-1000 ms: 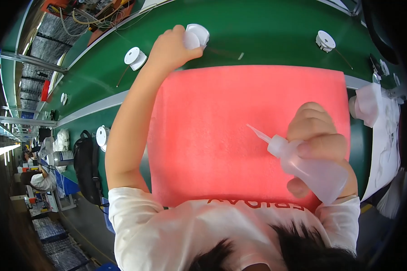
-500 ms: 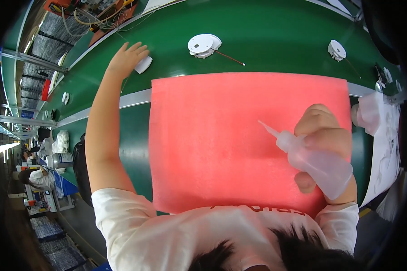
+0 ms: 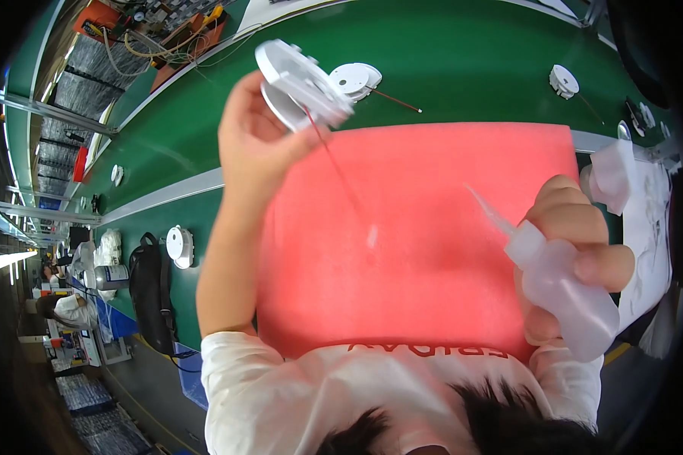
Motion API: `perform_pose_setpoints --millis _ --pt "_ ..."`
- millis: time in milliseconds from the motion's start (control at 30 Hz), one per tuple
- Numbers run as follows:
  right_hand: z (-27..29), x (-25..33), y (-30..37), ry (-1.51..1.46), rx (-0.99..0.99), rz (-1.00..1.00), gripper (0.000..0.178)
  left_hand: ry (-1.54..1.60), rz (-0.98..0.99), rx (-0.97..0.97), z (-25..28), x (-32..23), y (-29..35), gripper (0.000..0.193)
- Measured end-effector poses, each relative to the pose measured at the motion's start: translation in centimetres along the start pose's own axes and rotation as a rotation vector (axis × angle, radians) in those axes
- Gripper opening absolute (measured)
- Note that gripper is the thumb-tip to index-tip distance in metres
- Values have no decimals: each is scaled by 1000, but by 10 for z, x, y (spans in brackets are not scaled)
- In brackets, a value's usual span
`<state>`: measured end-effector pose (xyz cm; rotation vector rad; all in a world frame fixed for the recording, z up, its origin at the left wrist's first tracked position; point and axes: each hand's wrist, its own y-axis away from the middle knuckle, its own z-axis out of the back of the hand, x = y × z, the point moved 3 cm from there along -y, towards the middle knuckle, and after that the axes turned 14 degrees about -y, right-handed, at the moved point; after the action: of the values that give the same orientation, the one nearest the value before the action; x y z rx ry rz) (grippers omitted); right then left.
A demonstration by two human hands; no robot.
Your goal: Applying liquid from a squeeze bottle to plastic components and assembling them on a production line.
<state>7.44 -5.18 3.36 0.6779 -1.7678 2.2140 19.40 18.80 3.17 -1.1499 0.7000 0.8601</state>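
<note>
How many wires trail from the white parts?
3: a red wire from the white part in the left hand, a second red wire from the overlapping pair nearby, a thin wire from the round part farther right. More may be hidden.

Over the pink mat (image 3: pixel 425 296), a passage opens between two obstacles: the red wire (image 3: pixel 329 154) and bottle nozzle (image 3: pixel 492 214).
</note>
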Motion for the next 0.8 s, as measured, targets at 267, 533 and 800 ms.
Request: perform_pose_setpoints --millis 267,533,800 --pt "-31 7 -12 33 131 82 42 244 166 238 -29 -13 69 71" --pt "-54 -7 -10 26 79 81 41 181 107 295 -19 0 76 62" --pt "-71 -14 -19 82 198 -6 40 136 114 322 0 7 78 61"
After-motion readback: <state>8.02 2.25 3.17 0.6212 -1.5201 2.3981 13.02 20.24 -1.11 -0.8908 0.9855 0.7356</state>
